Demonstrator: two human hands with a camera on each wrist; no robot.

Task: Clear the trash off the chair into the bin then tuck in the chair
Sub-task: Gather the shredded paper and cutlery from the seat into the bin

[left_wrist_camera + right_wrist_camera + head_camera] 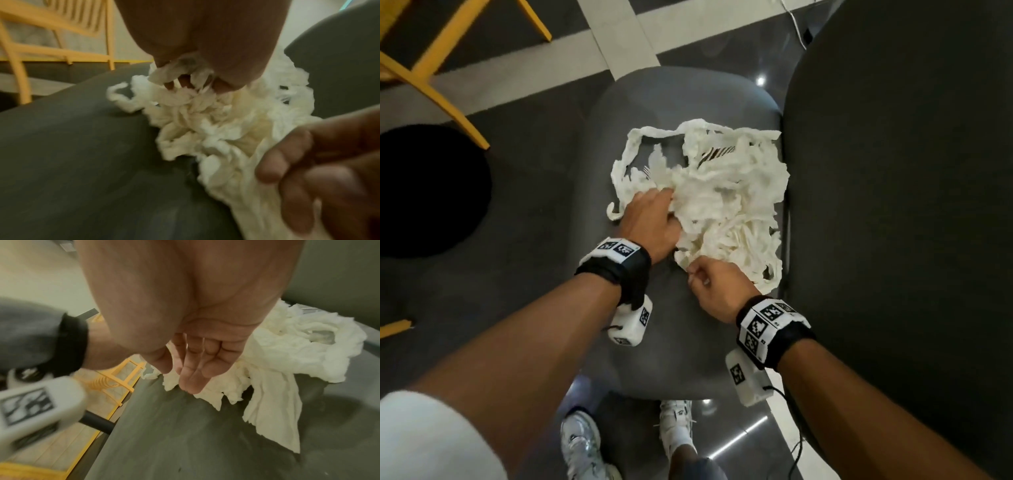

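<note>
A loose heap of white tissue paper (726, 192) lies on the grey chair seat (674, 342), toward its far right. My left hand (669, 205) is dug into the heap's left side, and in the left wrist view its curled fingers (185, 81) grip a wad of tissue (216, 126). At the heap's near edge my right hand (697, 275) pinches a strip of tissue. In the right wrist view that hand (185, 378) points down onto the tissue (298, 345) above the seat (185, 443). A brown-striped scrap (717, 154) shows inside the heap.
The chair's dark backrest (893, 205) rises just right of the heap. A black round bin (424, 192) stands on the floor to the left. A yellow wooden chair (431, 68) is at the far left. My white shoes (582, 445) are below the seat's near edge.
</note>
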